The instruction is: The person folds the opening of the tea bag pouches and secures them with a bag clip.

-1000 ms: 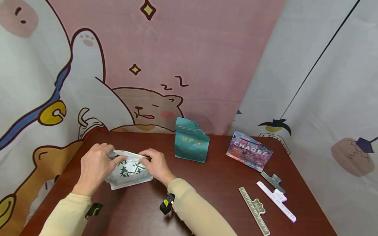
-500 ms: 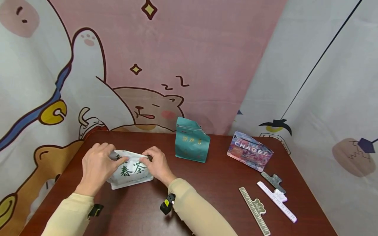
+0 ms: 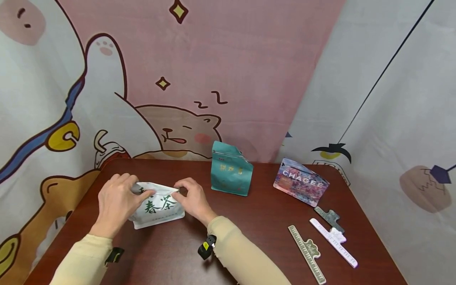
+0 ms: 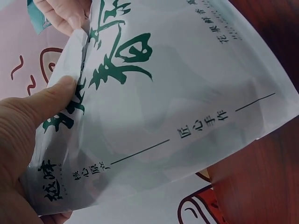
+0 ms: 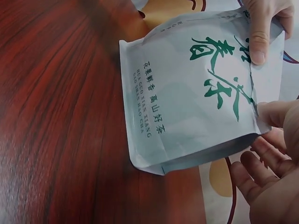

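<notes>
A white tea pouch (image 3: 158, 215) with green Chinese characters stands at the left of the table, its top edge folded over. My left hand (image 3: 115, 204) grips the left part of the fold, thumb across the front. At the right top corner my right hand (image 3: 196, 202) pinches the fold between thumb and fingers. Close up in the left wrist view, the pouch front (image 4: 154, 112) shows with the left thumb pressed on the crease. From the right wrist, the right thumb lies on the front of the pouch (image 5: 182, 88), and the other fingers are partly behind it.
A teal pouch (image 3: 231, 174) stands at the back middle of the brown table (image 3: 171, 257). Right of it leans a colourful CHAGEE pouch (image 3: 301, 183). On the right lie a grey clip (image 3: 329, 219), a white clip (image 3: 333, 242) and a beige clip (image 3: 307, 254).
My right hand has slid slightly to the right along the fold, toward the pouch's corner. The left hand keeps its grip and the pouch stays almost in place.
</notes>
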`<state>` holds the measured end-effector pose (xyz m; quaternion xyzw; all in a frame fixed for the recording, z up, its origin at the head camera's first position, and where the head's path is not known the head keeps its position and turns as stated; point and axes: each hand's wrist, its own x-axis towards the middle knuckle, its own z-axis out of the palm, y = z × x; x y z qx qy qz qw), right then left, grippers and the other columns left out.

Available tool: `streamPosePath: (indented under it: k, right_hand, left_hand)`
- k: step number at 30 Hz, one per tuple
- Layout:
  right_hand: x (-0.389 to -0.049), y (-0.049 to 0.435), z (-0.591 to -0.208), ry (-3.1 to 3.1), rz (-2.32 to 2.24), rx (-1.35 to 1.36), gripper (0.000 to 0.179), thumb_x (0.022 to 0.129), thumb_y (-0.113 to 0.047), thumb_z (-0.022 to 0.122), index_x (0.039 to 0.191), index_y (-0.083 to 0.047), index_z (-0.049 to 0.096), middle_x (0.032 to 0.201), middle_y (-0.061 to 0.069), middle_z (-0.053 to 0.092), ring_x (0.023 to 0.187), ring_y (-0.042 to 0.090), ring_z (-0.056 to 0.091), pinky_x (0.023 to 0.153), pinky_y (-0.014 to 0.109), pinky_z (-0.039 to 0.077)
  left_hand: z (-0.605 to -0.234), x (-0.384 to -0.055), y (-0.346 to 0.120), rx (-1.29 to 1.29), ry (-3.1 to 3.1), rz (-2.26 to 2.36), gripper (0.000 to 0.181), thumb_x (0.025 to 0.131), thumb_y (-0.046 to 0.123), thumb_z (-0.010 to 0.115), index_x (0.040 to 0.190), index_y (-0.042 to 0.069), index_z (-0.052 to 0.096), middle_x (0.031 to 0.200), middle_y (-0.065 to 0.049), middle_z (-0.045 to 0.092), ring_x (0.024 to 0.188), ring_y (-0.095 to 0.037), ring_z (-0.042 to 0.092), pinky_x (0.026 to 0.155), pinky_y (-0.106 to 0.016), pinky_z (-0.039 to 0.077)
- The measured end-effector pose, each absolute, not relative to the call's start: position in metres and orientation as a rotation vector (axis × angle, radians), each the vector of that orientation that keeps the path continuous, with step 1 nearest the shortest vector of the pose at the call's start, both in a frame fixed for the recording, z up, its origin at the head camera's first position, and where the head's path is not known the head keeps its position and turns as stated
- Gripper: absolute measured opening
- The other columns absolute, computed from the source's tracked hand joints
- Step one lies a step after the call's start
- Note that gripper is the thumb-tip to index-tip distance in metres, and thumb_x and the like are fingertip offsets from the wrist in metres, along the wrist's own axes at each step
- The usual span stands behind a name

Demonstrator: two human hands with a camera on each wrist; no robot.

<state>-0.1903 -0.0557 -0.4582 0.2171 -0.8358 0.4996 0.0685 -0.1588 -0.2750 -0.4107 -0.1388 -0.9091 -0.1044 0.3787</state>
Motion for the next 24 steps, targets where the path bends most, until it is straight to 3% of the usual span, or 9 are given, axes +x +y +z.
streamPosePath:
  k: [8,16,24]
  right_hand:
    - [-0.188,-0.036,-0.46,-2.516,1.567,0.648,0.016,0.093,-0.01,0.076,0.108,-0.006,0.075,0.115,0.006,0.07,0.108,0.02,0.066,0.091,0.028,0.053]
    - [-0.188,-0.012,-0.456,-2.516,1.685,0.579,0.022,0.095,-0.009,0.075,0.116,-0.004,0.072,0.117,0.011,0.069,0.108,0.032,0.067,0.093,0.047,0.055]
    - [-0.186,0.012,-0.456,-2.509,1.698,0.562,0.022,0.096,-0.012,0.074,0.117,-0.006,0.072,0.117,0.01,0.068,0.109,0.028,0.066,0.093,0.042,0.056]
  left_hand:
    - [-0.411,-0.157,-0.275,-0.352,-2.327,-0.279,0.051,0.055,0.032,0.102,0.077,0.003,0.066,0.068,-0.008,0.059,0.068,-0.028,0.053,0.05,-0.038,0.042]
    - [-0.411,-0.158,-0.277,-0.362,-2.325,-0.28,0.05,0.057,0.033,0.101,0.076,0.004,0.065,0.068,-0.007,0.058,0.068,-0.028,0.053,0.049,-0.038,0.041]
    - [-0.412,-0.159,-0.277,-0.369,-2.327,-0.285,0.051,0.057,0.036,0.1,0.076,0.005,0.065,0.067,-0.007,0.056,0.066,-0.028,0.052,0.048,-0.036,0.038]
